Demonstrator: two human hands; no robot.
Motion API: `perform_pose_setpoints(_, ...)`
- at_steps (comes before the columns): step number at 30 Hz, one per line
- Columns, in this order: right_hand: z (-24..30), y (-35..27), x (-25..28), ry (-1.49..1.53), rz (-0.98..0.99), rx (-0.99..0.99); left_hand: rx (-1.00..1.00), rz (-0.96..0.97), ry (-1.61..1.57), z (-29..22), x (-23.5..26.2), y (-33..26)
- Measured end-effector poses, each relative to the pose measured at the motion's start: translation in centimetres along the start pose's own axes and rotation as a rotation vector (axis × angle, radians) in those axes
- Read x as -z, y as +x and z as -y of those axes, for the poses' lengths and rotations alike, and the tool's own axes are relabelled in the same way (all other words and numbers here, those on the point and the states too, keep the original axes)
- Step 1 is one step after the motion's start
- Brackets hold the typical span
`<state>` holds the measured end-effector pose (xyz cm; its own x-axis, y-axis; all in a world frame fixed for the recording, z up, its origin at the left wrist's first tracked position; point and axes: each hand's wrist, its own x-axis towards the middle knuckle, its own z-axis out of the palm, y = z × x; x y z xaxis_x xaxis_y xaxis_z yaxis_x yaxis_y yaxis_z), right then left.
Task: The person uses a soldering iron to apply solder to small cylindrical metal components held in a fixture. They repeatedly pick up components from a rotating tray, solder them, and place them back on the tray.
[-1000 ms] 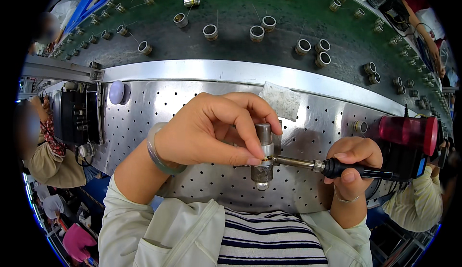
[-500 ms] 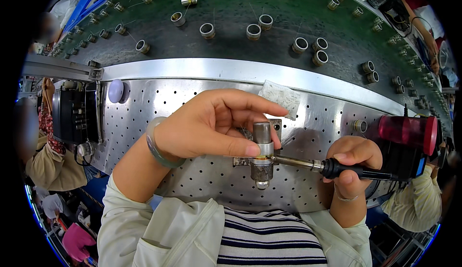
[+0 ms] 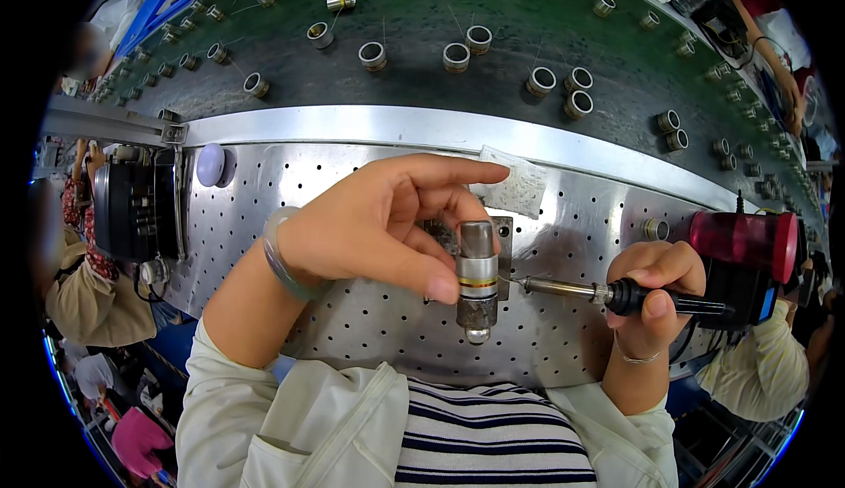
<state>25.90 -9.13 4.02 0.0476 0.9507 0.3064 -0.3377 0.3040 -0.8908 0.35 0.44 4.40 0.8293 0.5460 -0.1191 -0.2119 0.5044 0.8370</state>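
Observation:
A metal ring with a yellow band sits on an upright dark steel post fixture in front of me. My left hand is open around it: the thumb is at the ring's left edge, the index finger stretches out above, and other fingertips are partly hidden behind the post. My right hand grips a soldering iron by its black handle. The iron's tip points left and stands slightly apart from the ring, with a thin wire near it.
A green conveyor belt carries several metal rings beyond the perforated metal bench. A white pad lies behind the fixture. A lilac knob is at left, another ring and a red cylinder at right. Other people work on both sides.
My left thumb has come off the ring's front to its left side, and the index finger has lifted. The soldering iron has drawn back right from the ring. Belt rings shifted slightly left.

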Motion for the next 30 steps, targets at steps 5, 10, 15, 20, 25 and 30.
perform_pose_setpoints(5,-0.1,-0.1,-0.2,0.044,0.030,-0.041,0.091,-0.037,0.019,0.1,-0.1,-0.2)
perform_pose_setpoints(10,-0.3,-0.2,-0.5,-0.018,0.052,-0.044,0.112,-0.066,0.057,0.2,-0.2,-0.2)
perform_pose_setpoints(15,-0.2,-0.6,-0.6,-0.031,-0.001,-0.082,0.103,-0.053,-0.007,0.5,-0.1,-0.5)
perform_pose_setpoints(20,-0.5,-0.6,-0.5,-0.002,0.027,-0.063,0.123,-0.045,-0.041,0.2,-0.6,-0.6)
perform_pose_setpoints(25,-0.6,-0.5,-0.7,0.013,0.050,-0.058,0.122,-0.055,-0.031,0.4,-0.4,-0.6)
perform_pose_setpoints(30,-1.1,-0.6,-0.7,-0.002,0.076,-0.030,0.129,-0.067,-0.046,0.4,-0.3,-0.7)
